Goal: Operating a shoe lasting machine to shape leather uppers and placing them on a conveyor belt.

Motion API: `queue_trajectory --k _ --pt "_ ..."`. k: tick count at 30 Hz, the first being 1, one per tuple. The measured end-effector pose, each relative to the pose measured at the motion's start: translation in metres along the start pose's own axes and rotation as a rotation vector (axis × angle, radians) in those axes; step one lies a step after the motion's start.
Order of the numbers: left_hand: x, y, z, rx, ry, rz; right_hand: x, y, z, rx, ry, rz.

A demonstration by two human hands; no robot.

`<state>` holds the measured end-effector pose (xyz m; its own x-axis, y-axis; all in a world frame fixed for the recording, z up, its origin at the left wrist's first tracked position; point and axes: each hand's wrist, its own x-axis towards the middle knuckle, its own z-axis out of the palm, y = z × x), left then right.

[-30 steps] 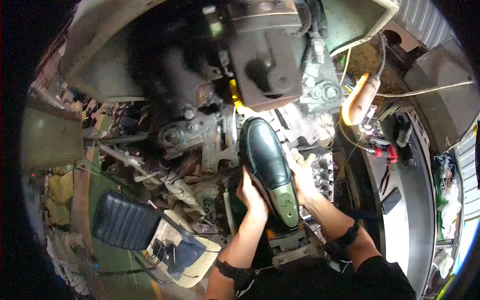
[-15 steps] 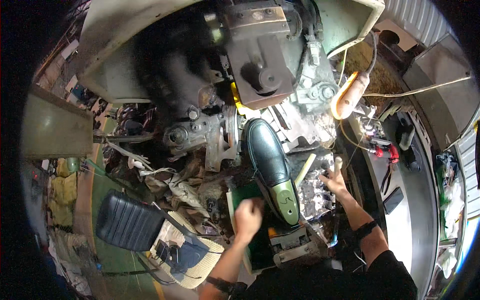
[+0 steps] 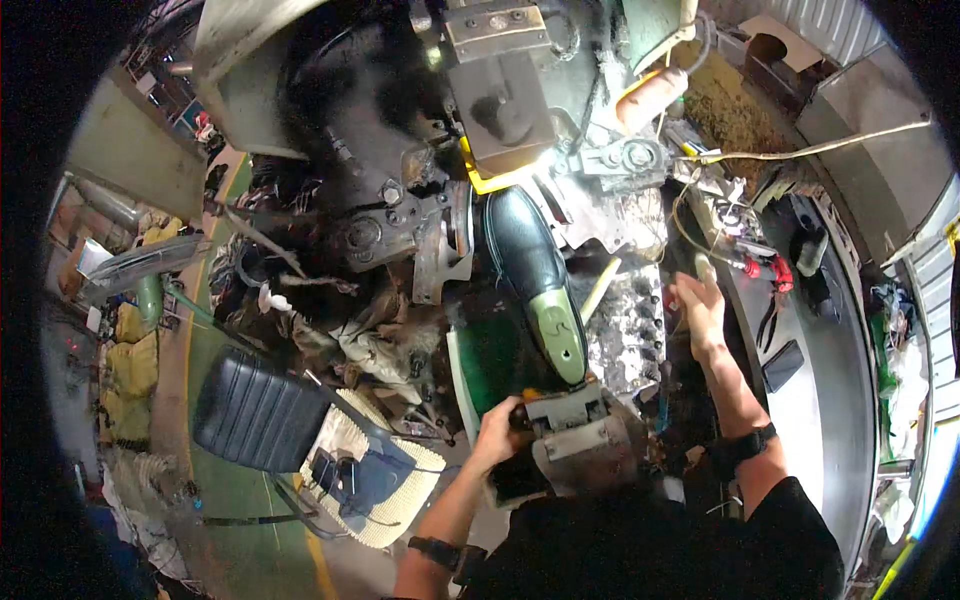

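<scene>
both hands have left the shoe since a second ago. at lower left of the frame sits a black ribbed seat [image 3: 258,408]. just below centre, the left hand [image 3: 500,432] curls shut on the edge of a grey metal block [image 3: 578,428] at the shoe's heel end. in the centre, the black shoe [image 3: 535,275] on its green last stands mounted under a dark machine [image 3: 420,150]. right of centre, the right hand [image 3: 700,305] hovers with fingers spread, holding nothing, beside the worktop [image 3: 830,370].
</scene>
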<state>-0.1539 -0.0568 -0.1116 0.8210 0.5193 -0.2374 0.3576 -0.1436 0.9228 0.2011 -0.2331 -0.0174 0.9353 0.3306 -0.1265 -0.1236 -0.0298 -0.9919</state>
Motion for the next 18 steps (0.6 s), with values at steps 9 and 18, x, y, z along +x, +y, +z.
queue_trajectory --k 9,18 --pt "-0.124 0.082 -0.147 -0.855 0.939 0.046 -0.153 -0.07 0.022 -0.347 -0.716 -0.695" --pt "-0.028 0.238 -0.074 -1.101 0.287 0.106 -0.213 -0.067 0.009 -0.227 -0.61 -1.07"
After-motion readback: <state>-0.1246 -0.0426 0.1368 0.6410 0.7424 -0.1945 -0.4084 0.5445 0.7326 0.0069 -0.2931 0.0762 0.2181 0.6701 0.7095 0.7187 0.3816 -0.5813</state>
